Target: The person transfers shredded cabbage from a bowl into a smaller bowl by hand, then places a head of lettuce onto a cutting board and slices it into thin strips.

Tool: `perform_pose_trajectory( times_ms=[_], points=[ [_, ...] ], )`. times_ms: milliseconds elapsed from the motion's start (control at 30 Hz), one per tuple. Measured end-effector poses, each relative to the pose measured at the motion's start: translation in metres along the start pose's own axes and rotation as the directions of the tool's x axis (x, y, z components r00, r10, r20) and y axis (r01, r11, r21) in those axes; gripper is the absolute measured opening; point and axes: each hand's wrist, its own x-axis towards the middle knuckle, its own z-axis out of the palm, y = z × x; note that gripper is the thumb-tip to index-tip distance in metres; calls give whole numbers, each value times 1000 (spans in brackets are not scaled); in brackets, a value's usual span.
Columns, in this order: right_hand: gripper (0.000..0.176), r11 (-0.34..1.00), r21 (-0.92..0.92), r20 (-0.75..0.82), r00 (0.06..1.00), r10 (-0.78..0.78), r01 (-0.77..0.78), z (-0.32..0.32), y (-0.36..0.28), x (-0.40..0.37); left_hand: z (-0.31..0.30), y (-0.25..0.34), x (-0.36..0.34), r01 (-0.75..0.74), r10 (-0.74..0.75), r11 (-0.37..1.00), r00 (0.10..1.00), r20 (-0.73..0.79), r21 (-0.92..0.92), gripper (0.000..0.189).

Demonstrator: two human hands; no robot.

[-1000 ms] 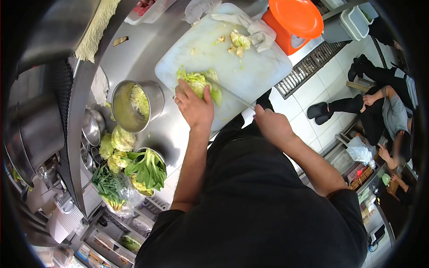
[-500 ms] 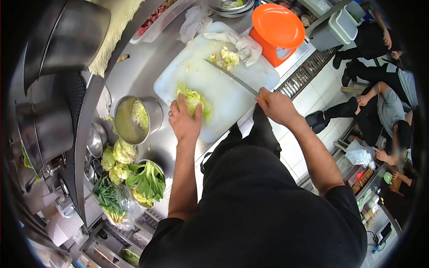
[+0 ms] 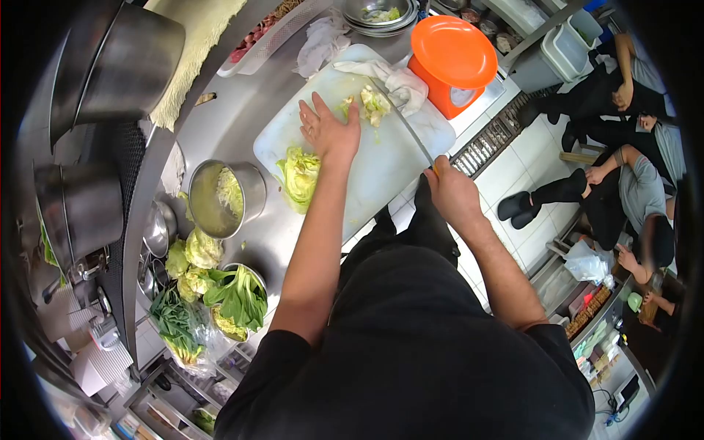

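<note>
My left hand (image 3: 330,130) is over the white cutting board (image 3: 381,172), fingers spread and nothing in them. Just below it, a piece of green lettuce (image 3: 299,180) lies at the board's left edge. My right hand (image 3: 453,189) is closed round the handle of a long knife (image 3: 411,130). The blade reaches up across the right part of the board, its far end beside some pale lettuce scraps (image 3: 375,106). A crumpled white cloth (image 3: 400,82) lies at the board's upper edge.
An orange scale (image 3: 455,55) stands beyond the board. To the left are a metal pot (image 3: 227,198) with shredded lettuce, lettuce heads (image 3: 203,248) and leafy greens (image 3: 242,297). A mesh tray (image 3: 275,37) and stacked metal bowls (image 3: 378,18) stand farther back. Several people sit at right.
My left hand has let go of the lettuce and moved up and right. The lettuce sits a little farther left. The knife has shifted right, nearer the scraps, its blade turned more steeply.
</note>
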Motion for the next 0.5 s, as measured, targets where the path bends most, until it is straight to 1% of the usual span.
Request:
perform_pose_trajectory(
  times_ms=[33, 133, 200, 233, 267, 367, 400, 500],
  points=[
    [31, 1000, -7, -2, 1000, -2, 2, 0, 0, 0, 18, -2, 7, 33, -27, 995, 998, -57, 91, 86],
    [30, 999, -40, -8, 1000, -6, 6, -3, 3, 6, 44, -3, 13, 14, -7, 999, 990, -142, 47, 77],
    [30, 998, -54, 0, 1000, -29, 28, 0, 1, 5, 52, -3, 5, -180, 173, 980, 982, -77, -87, 73],
    [30, 997, -59, 1, 999, -50, 50, 1, -2, 5, 49, 3, 0, -272, 266, 949, 962, -55, -159, 70],
    [30, 995, -66, 0, 998, -69, 69, 2, -5, 5, 44, 7, -10, -302, 298, 916, 953, -58, -263, 64],
    [30, 998, -4, 86, 994, -66, 67, 7, -7, 2, 33, -4, -15, -323, 287, 883, 946, -152, -340, 62],
    [31, 997, 65, 90, 995, -45, 39, 6, -5, 1, 29, -8, -11, -345, 292, 889, 934, -207, -302, 63],
    [35, 944, 330, 136, 990, -30, -17, 17, 15, 3, 23, -15, 4, -290, 230, 926, 941, -247, -242, 70]
  ],
)
